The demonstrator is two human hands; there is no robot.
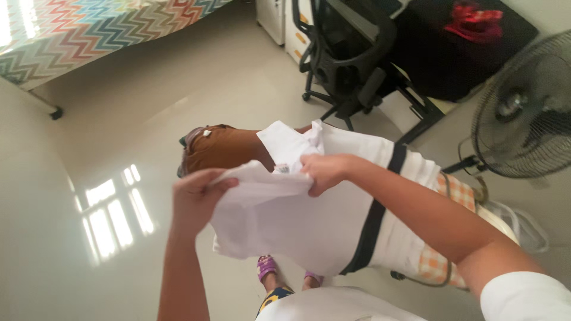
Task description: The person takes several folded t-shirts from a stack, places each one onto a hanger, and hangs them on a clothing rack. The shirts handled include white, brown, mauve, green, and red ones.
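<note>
My left hand (195, 199) and my right hand (324, 172) both grip the top edge of a white garment (297, 223), held up in front of me. The cloth hangs down between the hands, with a small label near my right fingers. A black stripe (373, 220) runs down the white fabric at the right. Behind the white garment lies a brown piece of clothing (223, 148). Below it I see my feet in purple sandals (267, 267).
A black office chair (348, 53) stands at the top centre beside a white cabinet (273, 18). A standing fan (523, 110) is at the right. A bed with a zigzag cover (77, 32) fills the top left. An orange checked cloth (458, 193) lies under the garments.
</note>
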